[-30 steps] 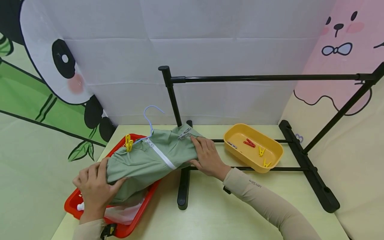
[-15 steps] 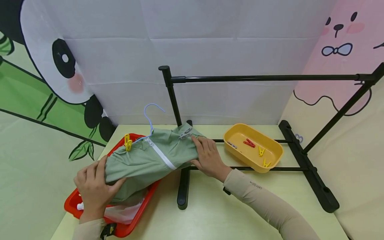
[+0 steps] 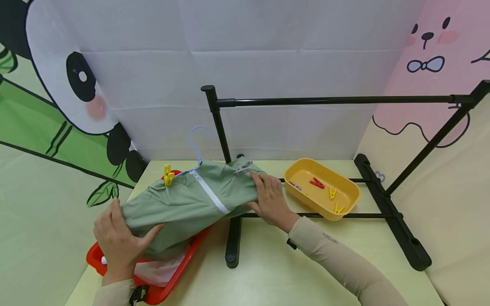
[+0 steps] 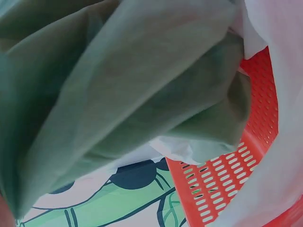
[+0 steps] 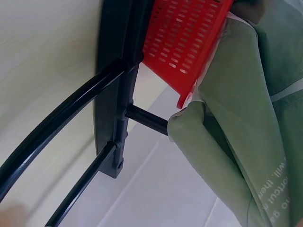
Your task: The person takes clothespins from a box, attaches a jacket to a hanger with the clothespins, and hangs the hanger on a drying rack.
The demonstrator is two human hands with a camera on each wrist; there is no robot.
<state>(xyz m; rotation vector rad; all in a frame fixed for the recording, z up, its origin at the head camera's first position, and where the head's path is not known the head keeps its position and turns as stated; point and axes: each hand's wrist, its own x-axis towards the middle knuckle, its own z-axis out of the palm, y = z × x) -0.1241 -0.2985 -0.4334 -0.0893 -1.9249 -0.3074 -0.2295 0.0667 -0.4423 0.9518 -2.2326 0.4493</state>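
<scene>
Garment (image 3: pixel 172 212), lower left of the frame: with left hand (image 3: pixel 120 240) and right hand (image 3: pixel 273 204) we pinch its sides, probably straightening it; the next move likely needs even tension.

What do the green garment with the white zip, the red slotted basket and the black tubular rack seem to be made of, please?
Green garment: probably thin cloth, matte, creasing softly.
Red slotted basket: likely moulded plastic, smooth, with slots formed through its walls.
Black tubular rack: perhaps coated metal or plastic, glossy, with highlights along its bars.
</scene>
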